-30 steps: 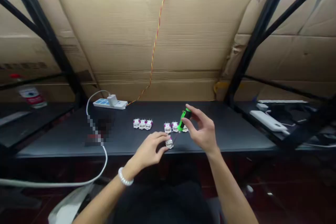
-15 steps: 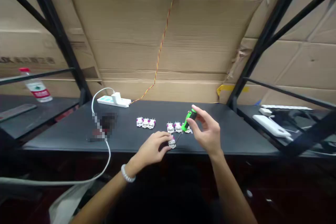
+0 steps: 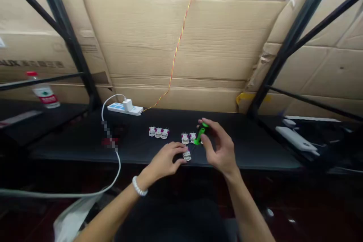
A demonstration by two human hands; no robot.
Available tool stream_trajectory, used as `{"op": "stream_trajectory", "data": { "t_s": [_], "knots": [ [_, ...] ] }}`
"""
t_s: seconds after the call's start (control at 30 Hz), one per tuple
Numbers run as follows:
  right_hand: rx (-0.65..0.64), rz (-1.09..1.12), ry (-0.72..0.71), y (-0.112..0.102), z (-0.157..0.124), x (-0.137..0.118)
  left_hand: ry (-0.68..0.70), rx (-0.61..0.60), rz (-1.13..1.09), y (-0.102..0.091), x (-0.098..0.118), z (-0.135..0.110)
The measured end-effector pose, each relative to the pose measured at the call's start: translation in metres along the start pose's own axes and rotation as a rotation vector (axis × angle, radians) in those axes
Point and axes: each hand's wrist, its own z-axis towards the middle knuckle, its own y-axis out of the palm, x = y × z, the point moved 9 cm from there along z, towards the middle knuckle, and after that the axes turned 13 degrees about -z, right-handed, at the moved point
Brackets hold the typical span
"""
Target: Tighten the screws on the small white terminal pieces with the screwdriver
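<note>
Between the thumb and fingers of my left hand (image 3: 167,160) is a small white and purple part (image 3: 186,155) resting near the table's front edge. My right hand (image 3: 219,147) grips a green and black screwdriver (image 3: 201,134) by its handle, tilted so its thin shaft points down toward that part. Whether the tip touches the part is too dark to tell. Just behind stand similar white parts (image 3: 185,138), one of them partly covered by my right hand. Three more of the same kind (image 3: 158,132) sit side by side to the left.
A white power strip (image 3: 124,109) with a plugged-in charger lies at the back left, its white cable (image 3: 119,166) running over the front edge. Cardboard (image 3: 141,45) walls off the back. Black metal posts (image 3: 272,68) frame both sides. A bottle (image 3: 47,96) stands far left.
My right hand and the screwdriver have shifted slightly left, and the handle has turned within the fingers. The left hand keeps its hold on the part. The picture is brighter at the top.
</note>
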Motion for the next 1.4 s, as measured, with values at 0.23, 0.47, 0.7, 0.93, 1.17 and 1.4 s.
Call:
{"op": "stream_trajectory", "data": {
  "t_s": [0.23, 0.47, 0.7, 0.93, 1.17, 1.4],
  "knots": [
    [0.229, -0.27, -0.049, -0.016, 0.003, -0.023, -0.008, -0.017, -0.037, -0.001, 0.002, 0.01],
    [0.147, -0.152, 0.023, -0.008, 0.003, -0.008, -0.012, -0.082, -0.03, -0.005, 0.004, 0.014],
    [0.097, 0.056, 0.121, 0.0, -0.001, 0.002, 0.025, -0.198, -0.028, -0.005, 0.001, 0.021],
    [0.226, -0.181, 0.011, -0.013, -0.001, -0.013, 0.034, -0.259, -0.009, -0.005, 0.006, 0.024],
    [0.084, -0.097, -0.043, -0.008, 0.005, -0.006, 0.016, -0.279, -0.059, -0.006, 0.006, 0.026],
    [0.186, 0.025, 0.105, -0.004, 0.001, 0.011, 0.014, -0.287, -0.087, -0.004, 0.0, 0.028]
  ]
}}
